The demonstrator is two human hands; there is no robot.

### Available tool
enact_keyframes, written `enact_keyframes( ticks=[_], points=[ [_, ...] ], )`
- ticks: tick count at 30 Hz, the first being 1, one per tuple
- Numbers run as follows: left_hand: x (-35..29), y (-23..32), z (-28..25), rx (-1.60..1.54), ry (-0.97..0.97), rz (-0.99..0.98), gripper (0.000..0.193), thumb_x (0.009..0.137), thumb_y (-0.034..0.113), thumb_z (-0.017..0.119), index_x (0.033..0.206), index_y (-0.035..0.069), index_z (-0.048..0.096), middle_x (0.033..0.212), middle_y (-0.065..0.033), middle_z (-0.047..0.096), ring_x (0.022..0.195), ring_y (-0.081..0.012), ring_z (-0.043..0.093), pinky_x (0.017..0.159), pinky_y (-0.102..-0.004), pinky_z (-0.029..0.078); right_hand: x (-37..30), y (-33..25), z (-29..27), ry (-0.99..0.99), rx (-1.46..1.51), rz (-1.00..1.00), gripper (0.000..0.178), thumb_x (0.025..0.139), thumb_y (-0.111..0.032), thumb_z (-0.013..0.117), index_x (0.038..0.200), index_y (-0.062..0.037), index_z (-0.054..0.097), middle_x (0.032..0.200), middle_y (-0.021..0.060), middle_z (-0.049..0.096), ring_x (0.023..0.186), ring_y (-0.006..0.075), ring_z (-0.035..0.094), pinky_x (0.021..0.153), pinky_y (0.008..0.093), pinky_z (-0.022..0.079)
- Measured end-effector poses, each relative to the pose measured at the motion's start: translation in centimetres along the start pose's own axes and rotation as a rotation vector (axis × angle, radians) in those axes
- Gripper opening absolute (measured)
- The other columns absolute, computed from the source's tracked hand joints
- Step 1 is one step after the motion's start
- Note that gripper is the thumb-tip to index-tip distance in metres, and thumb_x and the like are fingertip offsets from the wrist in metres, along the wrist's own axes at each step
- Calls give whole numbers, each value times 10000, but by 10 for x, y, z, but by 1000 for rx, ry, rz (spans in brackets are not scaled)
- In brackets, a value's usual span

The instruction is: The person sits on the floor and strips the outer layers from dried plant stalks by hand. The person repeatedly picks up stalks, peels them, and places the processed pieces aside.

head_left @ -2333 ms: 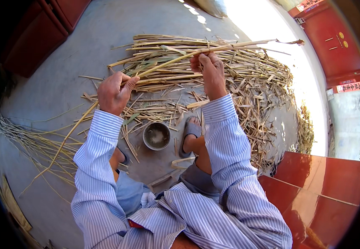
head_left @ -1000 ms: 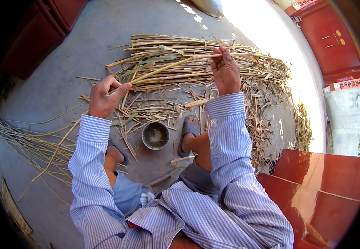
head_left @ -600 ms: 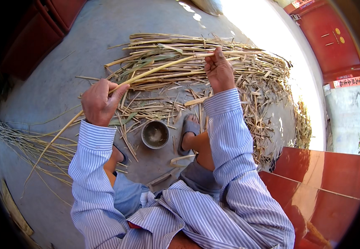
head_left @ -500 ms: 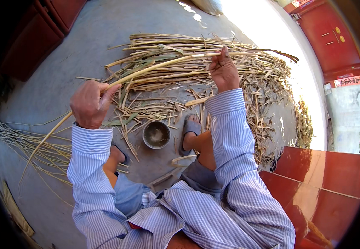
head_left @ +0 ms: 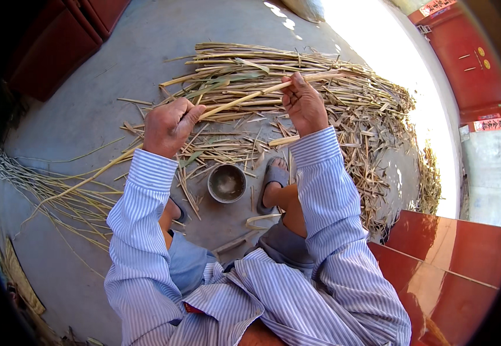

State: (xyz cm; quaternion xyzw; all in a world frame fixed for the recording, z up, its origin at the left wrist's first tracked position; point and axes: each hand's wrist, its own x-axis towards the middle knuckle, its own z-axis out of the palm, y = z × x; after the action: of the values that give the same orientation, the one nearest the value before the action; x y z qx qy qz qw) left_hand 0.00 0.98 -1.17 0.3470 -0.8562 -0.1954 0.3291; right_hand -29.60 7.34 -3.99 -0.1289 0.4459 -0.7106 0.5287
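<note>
From the head camera, looking down at my lap: my left hand (head_left: 168, 126) is closed in a fist around a long pale reed stalk (head_left: 236, 99), and my right hand (head_left: 303, 105) pinches the same stalk farther along, fingers curled about it. The stalk runs slanting between the two hands, raised above the floor (head_left: 89, 86), its thin tail trailing past my left wrist toward the floor's left edge. I judge I hold it at two spots so that it stays taut and straight between them.

Both forearms, in striped sleeves (head_left: 325, 190), reach forward from the lower edge, elbows bent, the right hand set a little farther out than the left.

Beyond my hands lies a heap of cut reeds (head_left: 331, 86), spread toward the floor's far and right side. A looser bundle of thin stalks (head_left: 48, 190) lies at the left. A small round metal bowl (head_left: 226, 183) stands between my feet, just beside my sandal (head_left: 274, 173).
</note>
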Motion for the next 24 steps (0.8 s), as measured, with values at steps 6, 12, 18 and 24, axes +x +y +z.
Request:
enact_keyframes(
  ticks=[6,12,18,24],
  points=[
    [-12,0,1,-253,-176,-135,240,808,221,767,777,19,642,616,-61,575,532,-129,519,495,-289,402,2,-11,-17,55,-47,-5,170,930,-242,649,941,-73,630,864,50,699,718,107,641,584,203,511],
    [-14,-15,-21,-391,-195,-266,227,817,124,770,712,13,603,588,0,558,525,-44,451,468,-233,365,33,-66,-106,407,184,-318,184,914,-252,671,955,-77,632,853,21,692,774,120,634,646,242,511],
    [-9,-11,-14,-329,-188,-242,243,809,126,776,697,10,593,578,9,523,530,-39,418,468,-227,340,4,-65,-82,397,159,11,443,971,-329,564,1229,26,503,1198,140,604,1083,205,593,825,302,518],
    [-10,-11,-9,-307,-194,-229,249,805,130,779,694,15,588,583,-12,542,521,-53,432,465,-238,352,-9,-13,-3,-70,-76,15,244,976,-228,575,1137,-45,572,1059,78,698,885,131,675,664,223,531]
  ],
)
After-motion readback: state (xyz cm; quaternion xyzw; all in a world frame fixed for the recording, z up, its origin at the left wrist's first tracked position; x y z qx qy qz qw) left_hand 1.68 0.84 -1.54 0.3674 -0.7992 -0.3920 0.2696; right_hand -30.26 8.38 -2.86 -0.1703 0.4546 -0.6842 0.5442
